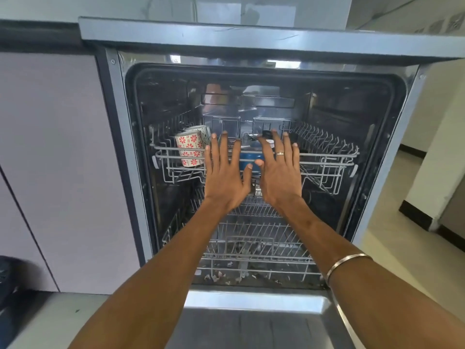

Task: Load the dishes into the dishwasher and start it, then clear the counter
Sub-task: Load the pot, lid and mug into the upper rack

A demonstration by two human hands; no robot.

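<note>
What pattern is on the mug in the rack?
Red flowers on white mug, head view.

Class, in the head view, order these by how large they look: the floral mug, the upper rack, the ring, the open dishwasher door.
1. Upper rack and dishwasher door: unsure; the door is nearer and cropped.
2. Floral mug.
3. Ring, on the right hand.

mug [190,149]: white w/ red flower print
2nd mug [204,132] behind: white, grey pattern
upper rack [327,157]: grey wire
lower rack [264,238]: grey wire
item [249,159] mid upper rack: blue, partly hidden
dishwasher [251,37]: silver steel frame, black seal, dark inside
door [251,318]: shiny steel
cabinets [55,147]: pale lilac-grey
ring [280,153]: gold/silver
bangle [347,263]: silver
floor [392,248]: cream
</note>
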